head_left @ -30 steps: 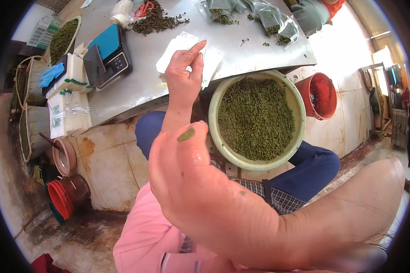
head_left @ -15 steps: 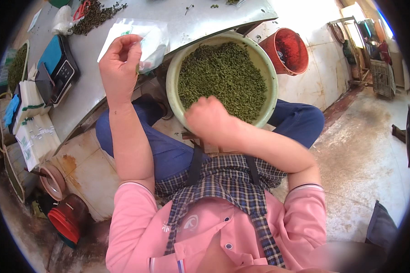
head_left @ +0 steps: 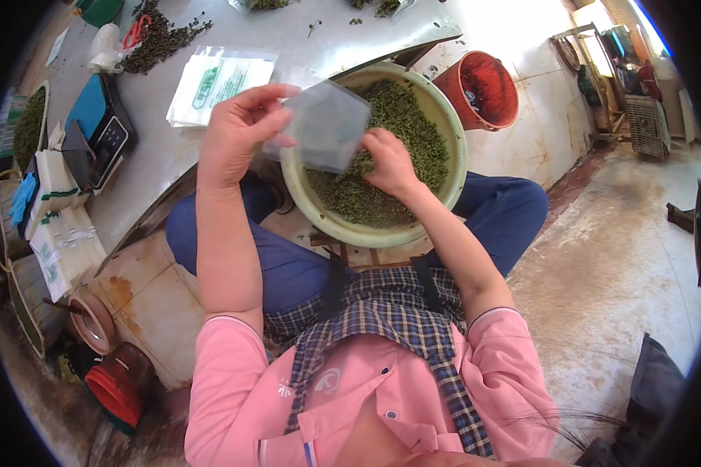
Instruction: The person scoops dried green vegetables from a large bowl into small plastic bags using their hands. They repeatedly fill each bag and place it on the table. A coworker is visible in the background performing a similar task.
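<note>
A clear plastic bag (head_left: 329,124) hangs tilted over the near left part of a pale green basin (head_left: 457,167). My left hand (head_left: 240,138) pinches its left end between thumb and fingers. The basin holds a heap of small round green berries, like green peppercorns (head_left: 417,124). My right hand (head_left: 391,165) is low over the heap with its fingers curled, right at the bag's right edge. What those fingers hold is hidden. Behind my left hand, a stack of clear bags with green print (head_left: 218,84) lies on the metal table (head_left: 304,58).
A red basket (head_left: 487,93) stands just right of the basin. On the table are a digital scale (head_left: 105,128), red-handled scissors (head_left: 137,33) and a pile of dark stems (head_left: 167,39). More bundled bags (head_left: 66,241) sit at the left edge. My knees flank the basin.
My left hand has moved right, bringing the bag from above the stack to over the basin. My right hand has moved from the basin's near left rim to the bag's right edge.
</note>
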Motion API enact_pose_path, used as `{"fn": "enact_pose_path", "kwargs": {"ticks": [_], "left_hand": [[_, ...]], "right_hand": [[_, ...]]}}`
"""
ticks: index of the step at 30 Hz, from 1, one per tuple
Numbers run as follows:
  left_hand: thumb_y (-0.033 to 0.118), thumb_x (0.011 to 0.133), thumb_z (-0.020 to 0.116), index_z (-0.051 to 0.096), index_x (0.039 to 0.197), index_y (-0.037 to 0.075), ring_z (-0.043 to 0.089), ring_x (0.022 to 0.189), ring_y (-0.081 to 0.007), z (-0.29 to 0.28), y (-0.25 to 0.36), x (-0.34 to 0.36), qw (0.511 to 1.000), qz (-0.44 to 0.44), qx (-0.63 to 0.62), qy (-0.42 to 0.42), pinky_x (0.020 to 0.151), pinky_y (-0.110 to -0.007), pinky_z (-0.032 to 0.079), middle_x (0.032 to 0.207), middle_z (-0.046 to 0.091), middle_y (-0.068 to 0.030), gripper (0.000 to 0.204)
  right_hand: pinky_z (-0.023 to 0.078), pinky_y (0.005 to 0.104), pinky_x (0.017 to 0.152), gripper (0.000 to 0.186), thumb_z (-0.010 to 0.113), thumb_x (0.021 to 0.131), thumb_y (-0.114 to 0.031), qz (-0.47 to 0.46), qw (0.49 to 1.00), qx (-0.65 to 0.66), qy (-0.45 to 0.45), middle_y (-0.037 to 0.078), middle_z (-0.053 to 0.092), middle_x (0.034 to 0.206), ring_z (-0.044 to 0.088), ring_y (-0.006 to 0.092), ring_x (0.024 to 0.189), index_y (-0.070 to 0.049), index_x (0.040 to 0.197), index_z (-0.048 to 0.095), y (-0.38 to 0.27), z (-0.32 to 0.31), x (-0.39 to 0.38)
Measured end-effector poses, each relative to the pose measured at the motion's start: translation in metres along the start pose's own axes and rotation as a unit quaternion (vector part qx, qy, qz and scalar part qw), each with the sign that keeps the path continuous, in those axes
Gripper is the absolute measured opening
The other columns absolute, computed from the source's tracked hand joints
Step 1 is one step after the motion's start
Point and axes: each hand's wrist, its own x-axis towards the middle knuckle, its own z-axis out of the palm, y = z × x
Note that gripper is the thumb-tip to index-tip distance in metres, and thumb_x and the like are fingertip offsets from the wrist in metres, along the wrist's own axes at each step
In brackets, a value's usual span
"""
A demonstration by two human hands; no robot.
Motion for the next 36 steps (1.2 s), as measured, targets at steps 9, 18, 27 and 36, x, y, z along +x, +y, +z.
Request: {"fn": "enact_pose_path", "kwargs": {"ticks": [9, 18, 27, 36], "left_hand": [[0.016, 0.09, 0.058, 0.07, 0.098, 0.006, 0.068, 0.077, -0.0412, 0.077, -0.07, 0.016, 0.871, 0.07, 0.485, 0.03, 0.074, -0.048, 0.056, 0.079, 0.068, -0.0237, 0.017], [0.008, 0.09, 0.056, 0.069, 0.107, 0.001, 0.064, 0.097, -0.0431, 0.096, -0.091, 0.021, 0.948, 0.055, 0.315, 0.01, 0.085, -0.048, 0.051, 0.097, 0.066, -0.0266, 0.022], [0.003, 0.087, 0.051, 0.054, 0.126, -0.002, 0.064, 0.088, -0.0449, 0.101, -0.09, 0.003, 0.896, 0.108, 0.431, -0.017, 0.078, -0.052, 0.052, 0.098, 0.066, -0.0261, 0.04], [0.005, 0.086, 0.057, 0.054, 0.126, 0.0, 0.065, 0.089, -0.0412, 0.094, -0.099, 0.014, 0.917, 0.128, 0.376, 0.033, 0.076, -0.051, 0.053, 0.097, 0.067, -0.0221, 0.04]], "right_hand": [[0.049, 0.0379, 0.093, 0.039, 0.057, 0.078, 0.008, 0.202, 0.678, 0.691, 0.149, 0.015, 0.063, 0.116, 0.06, 0.0243, 0.107, -0.008, 0.113, 0.052, 0.008, -0.031, -0.017], [0.047, 0.0327, 0.096, 0.039, 0.067, 0.076, 0.006, 0.151, 0.779, 0.591, 0.146, 0.015, 0.059, 0.128, 0.058, 0.024, 0.115, -0.003, 0.113, 0.061, -0.023, -0.034, 0.017], [0.051, 0.0311, 0.091, 0.051, 0.078, 0.078, -0.013, 0.134, 0.942, 0.288, 0.107, 0.009, 0.068, 0.114, 0.064, 0.0189, 0.104, -0.002, 0.125, 0.062, 0.0, -0.022, 0.018], [0.049, 0.0367, 0.092, 0.066, 0.075, 0.083, -0.019, 0.165, 0.836, 0.524, -0.007, 0.008, 0.068, 0.114, 0.062, 0.0251, 0.11, -0.009, 0.141, 0.047, -0.015, -0.063, 0.022]]}}
